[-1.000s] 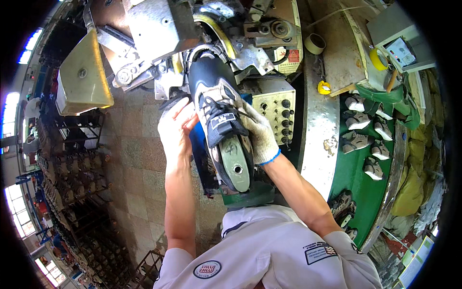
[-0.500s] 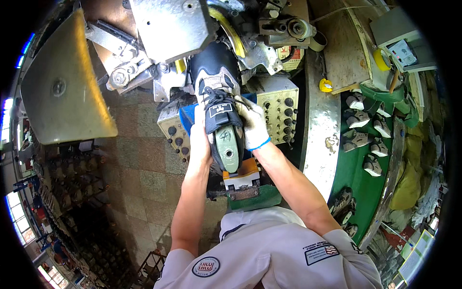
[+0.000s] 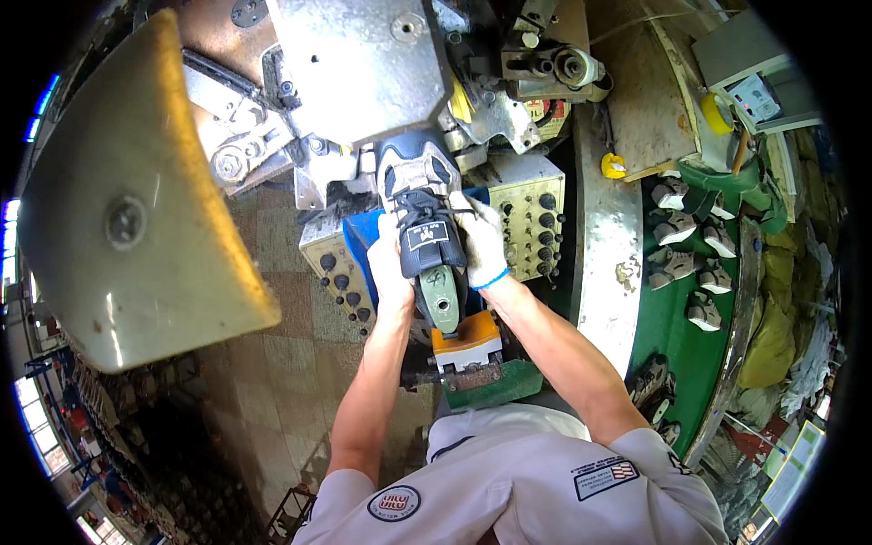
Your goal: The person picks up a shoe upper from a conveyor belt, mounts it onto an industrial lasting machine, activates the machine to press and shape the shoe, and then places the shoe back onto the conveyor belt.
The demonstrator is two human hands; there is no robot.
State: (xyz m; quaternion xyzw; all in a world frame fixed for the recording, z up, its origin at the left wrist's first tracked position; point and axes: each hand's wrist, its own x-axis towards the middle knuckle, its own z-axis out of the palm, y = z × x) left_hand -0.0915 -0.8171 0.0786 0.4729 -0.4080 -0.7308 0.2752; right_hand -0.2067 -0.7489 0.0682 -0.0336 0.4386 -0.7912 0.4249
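A grey and black laced shoe (image 3: 420, 205) on a green shoe last (image 3: 440, 300) lies between my hands, its toe pointing away from me under the machine's metal plate (image 3: 359, 68). My left hand (image 3: 391, 268) grips the left side of the shoe near the heel. On the opposite side, my right hand (image 3: 479, 238), in a white glove with a blue cuff, is closed around the shoe by the laces. Below the heel end sits an orange pad (image 3: 466, 334) on a metal bracket. The fingertips under the shoe are hidden, and the plate covers part of the toe.
Control boxes with dark knobs (image 3: 525, 218) flank the shoe beneath the machine. A big translucent shield (image 3: 136, 222) hangs at the left. At the right, a metal-edged ledge (image 3: 607, 263) runs beside a green conveyor (image 3: 683, 350) bearing several shoes. A yellow tape roll (image 3: 716, 113) hangs farther back.
The metal plate now covers more of the toe, and the clamps around it sit closer in. My hands keep holding the shoe. The view has shifted, and the shield appears larger and lower.
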